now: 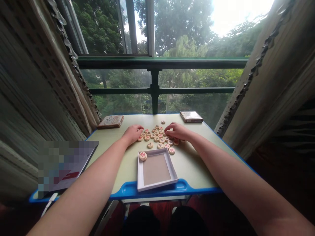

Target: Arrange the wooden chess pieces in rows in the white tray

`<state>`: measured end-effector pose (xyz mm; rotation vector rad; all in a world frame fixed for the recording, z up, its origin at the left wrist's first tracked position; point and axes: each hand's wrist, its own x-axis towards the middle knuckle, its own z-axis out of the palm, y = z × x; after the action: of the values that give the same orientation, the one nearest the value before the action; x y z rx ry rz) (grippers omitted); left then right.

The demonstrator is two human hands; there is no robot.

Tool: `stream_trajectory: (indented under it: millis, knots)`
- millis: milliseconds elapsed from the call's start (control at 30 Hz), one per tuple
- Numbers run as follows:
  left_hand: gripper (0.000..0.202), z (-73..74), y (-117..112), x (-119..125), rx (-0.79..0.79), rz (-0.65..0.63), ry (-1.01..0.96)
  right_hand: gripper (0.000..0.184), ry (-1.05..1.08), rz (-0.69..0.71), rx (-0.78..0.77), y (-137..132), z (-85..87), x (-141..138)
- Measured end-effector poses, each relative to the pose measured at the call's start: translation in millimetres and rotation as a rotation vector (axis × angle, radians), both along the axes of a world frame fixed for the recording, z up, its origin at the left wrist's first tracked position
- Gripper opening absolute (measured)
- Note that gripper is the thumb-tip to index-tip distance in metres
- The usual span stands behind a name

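Several round wooden game pieces [157,136] with red and black characters lie scattered in the middle of a pale green table [194,164]. My left hand [133,132] rests at the left edge of the pile, fingers curled over pieces there. My right hand [176,130] lies at the right edge, fingers bent down onto pieces. A shallow white box tray [141,177] sits near the front edge. One piece [142,156] lies in its far left corner.
A flat brown box [110,121] lies at the table's back left and a second flat box [191,116] at the back right. A dark folder with papers [66,164] covers the left end. Curtains hang on both sides of the window.
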<state>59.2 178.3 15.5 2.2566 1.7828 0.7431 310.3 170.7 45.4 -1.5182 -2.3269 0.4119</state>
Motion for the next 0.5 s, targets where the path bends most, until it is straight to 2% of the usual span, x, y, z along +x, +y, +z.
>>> stream_trajectory:
  millis: [133,200,500]
  knots:
    - [0.032,0.5,-1.6,0.0,-0.003,-0.016,-0.009,0.017,-0.098,0.064,0.187,-2.8,4.2,-1.7]
    - [0.033,-0.6,-1.3,-0.9,-0.006,-0.024,-0.013,0.016,-0.167,0.070,0.208,-8.0,10.4,-3.7]
    - [0.034,-7.4,5.9,-3.4,0.011,-0.021,-0.057,0.040,-0.543,-0.050,-0.079,-35.5,50.9,-0.2]
